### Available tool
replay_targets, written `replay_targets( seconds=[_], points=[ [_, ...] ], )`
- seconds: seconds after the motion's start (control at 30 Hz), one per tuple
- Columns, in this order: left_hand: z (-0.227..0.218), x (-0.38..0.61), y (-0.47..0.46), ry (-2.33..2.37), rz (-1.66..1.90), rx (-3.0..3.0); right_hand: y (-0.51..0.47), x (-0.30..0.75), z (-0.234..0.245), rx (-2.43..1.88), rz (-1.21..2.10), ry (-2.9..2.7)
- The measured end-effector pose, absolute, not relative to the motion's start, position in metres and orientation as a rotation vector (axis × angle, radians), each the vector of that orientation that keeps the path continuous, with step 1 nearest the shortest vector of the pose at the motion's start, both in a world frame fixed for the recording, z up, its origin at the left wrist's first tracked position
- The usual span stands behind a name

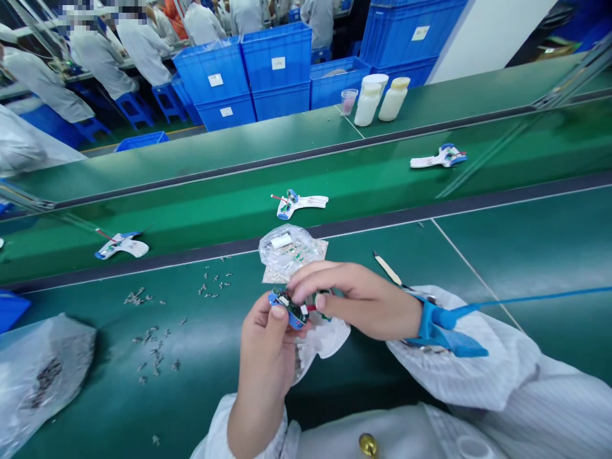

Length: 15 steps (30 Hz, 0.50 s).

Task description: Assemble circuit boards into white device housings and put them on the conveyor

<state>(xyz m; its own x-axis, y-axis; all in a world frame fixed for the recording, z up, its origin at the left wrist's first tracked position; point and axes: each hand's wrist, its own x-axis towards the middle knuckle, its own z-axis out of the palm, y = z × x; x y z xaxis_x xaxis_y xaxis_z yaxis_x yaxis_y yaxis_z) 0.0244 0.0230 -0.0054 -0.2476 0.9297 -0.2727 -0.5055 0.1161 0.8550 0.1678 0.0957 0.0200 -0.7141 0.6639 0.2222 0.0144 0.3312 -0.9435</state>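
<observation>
My left hand [268,347] is closed around a small white plastic housing with a blue end and a green circuit board [289,308] in it. My right hand [356,296] reaches across from the right, its fingertips pinched on the top of that same board assembly. A blue antistatic strap [437,322] circles my right wrist, its blue cord running off to the right. Both hands hover just above the near green bench.
A clear bag of small parts [287,252] lies just beyond my hands, a flat tool [388,269] to its right. Several tiny screws [155,347] are scattered at left, beside a plastic bag [41,376]. Three similar units [300,203] ride the conveyor. Bottles [367,102], blue crates and other workers stand behind.
</observation>
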Motion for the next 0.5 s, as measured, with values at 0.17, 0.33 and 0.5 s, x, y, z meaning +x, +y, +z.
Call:
replay_targets(
  seconds=[0.17, 0.33, 0.5],
  points=[
    [-0.003, 0.026, 0.021, 1.062, 1.428, 0.442, 0.085, 0.167, 0.014, -0.59, 1.458, -1.938],
    [-0.003, 0.023, 0.018, 1.093, 1.411, 0.568, 0.083, 0.167, 0.014, -0.629, 1.482, -1.744],
    [-0.001, 0.021, 0.009, 1.286, 1.396, 0.785, 0.086, 0.168, 0.029, -0.664, 1.494, -1.736]
  ],
)
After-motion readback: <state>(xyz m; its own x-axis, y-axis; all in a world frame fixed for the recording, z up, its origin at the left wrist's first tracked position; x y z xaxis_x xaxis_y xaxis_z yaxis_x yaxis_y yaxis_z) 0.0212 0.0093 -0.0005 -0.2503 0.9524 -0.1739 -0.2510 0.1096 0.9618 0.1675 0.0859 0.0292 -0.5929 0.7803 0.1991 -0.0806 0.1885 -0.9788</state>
